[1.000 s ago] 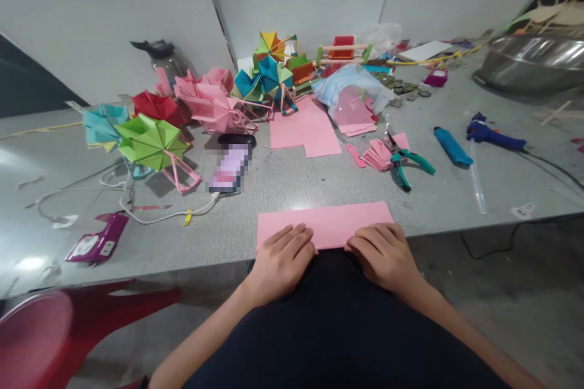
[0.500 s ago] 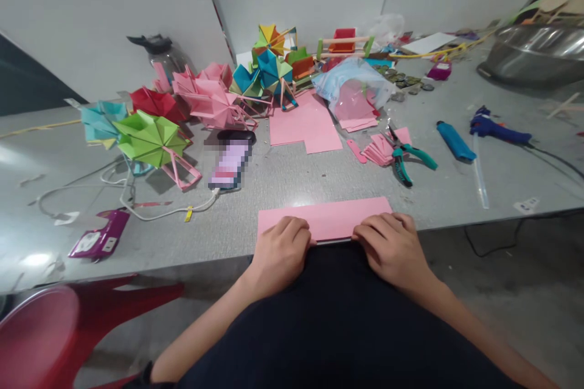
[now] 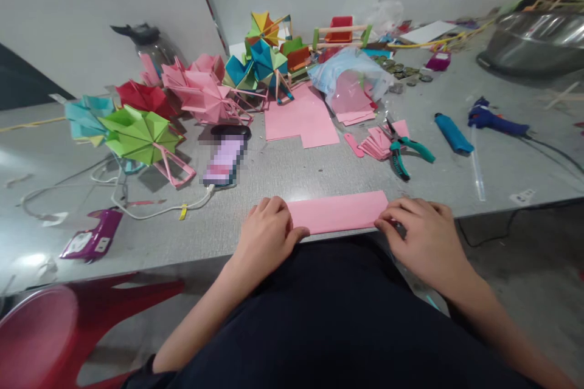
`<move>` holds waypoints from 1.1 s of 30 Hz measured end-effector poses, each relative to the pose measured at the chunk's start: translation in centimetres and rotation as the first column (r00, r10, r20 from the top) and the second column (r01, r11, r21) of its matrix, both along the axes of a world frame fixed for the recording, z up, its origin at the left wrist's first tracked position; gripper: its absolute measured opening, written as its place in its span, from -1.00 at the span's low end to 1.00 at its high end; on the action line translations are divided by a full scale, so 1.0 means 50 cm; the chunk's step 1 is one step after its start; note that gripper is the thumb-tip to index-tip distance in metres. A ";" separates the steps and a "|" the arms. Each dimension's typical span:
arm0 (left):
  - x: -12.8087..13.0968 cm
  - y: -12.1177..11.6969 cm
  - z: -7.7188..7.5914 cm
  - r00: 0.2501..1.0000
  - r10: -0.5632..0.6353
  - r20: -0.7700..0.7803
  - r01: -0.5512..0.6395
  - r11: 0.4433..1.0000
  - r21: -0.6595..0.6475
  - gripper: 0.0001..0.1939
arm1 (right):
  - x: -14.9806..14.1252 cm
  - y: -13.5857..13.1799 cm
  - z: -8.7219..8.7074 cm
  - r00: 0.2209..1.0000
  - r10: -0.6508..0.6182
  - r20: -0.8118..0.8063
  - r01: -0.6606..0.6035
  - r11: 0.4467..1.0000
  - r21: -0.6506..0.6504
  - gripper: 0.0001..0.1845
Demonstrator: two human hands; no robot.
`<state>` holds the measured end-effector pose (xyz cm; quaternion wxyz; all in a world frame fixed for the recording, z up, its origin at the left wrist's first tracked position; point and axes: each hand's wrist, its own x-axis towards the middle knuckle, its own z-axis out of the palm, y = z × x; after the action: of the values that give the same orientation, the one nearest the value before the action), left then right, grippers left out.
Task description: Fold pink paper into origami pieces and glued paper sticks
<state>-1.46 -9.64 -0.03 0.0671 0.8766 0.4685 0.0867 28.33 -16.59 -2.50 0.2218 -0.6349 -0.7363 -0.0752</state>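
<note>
A long strip of pink paper [image 3: 336, 211] lies at the near edge of the table. My left hand [image 3: 267, 231] covers its left end, fingers curled on top and the thumb along the near edge. At the strip's right end, my right hand [image 3: 417, 236] pinches the near corner between thumb and fingers. Beyond the strip are a stack of small pink paper pieces [image 3: 376, 144], teal-handled pliers [image 3: 398, 158] and a larger notched pink sheet [image 3: 301, 118].
Folded paper wheels, one of them green [image 3: 141, 135], crowd the back left. A phone [image 3: 225, 158] on a white cable lies nearby. To the right are a blue glue gun [image 3: 499, 123], a blue tube [image 3: 454, 134] and a metal bowl [image 3: 538, 45]. A red stool [image 3: 39, 334] stands lower left.
My hands have moved apart, the left one leftward and the right one rightward along the strip. The dark gap at the strip's near edge no longer shows.
</note>
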 end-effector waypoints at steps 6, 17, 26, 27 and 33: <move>-0.065 -0.006 -0.021 0.997 -0.039 0.070 0.035 0.998 0.047 -0.67 | 0.006 0.001 -0.004 0.998 -0.003 -0.060 0.001 0.999 -0.035 -0.66; -0.105 0.006 -0.035 0.988 0.072 0.139 -0.074 0.997 0.009 -0.57 | 0.044 0.010 -0.021 0.992 -0.028 -0.119 0.023 0.999 -0.043 -0.72; -0.141 0.014 -0.029 0.978 0.067 0.197 -0.049 0.994 -0.097 -0.68 | 0.047 0.012 -0.027 0.996 -0.053 -0.076 0.050 0.998 -0.043 -0.77; -0.142 0.014 -0.029 0.977 0.076 0.199 -0.057 0.994 -0.097 -0.67 | 0.047 0.012 -0.026 0.995 -0.052 -0.080 0.049 0.998 -0.043 -0.78; -0.139 0.015 -0.023 0.978 0.041 0.206 -0.032 0.998 -0.046 -0.86 | 0.029 0.007 -0.009 0.999 0.020 -0.048 -0.019 0.999 0.027 -0.83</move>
<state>-8.38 -8.92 -1.18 0.1325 0.8526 0.4767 0.1683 29.77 -16.25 -2.95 0.2484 -0.6263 -0.7359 -0.0674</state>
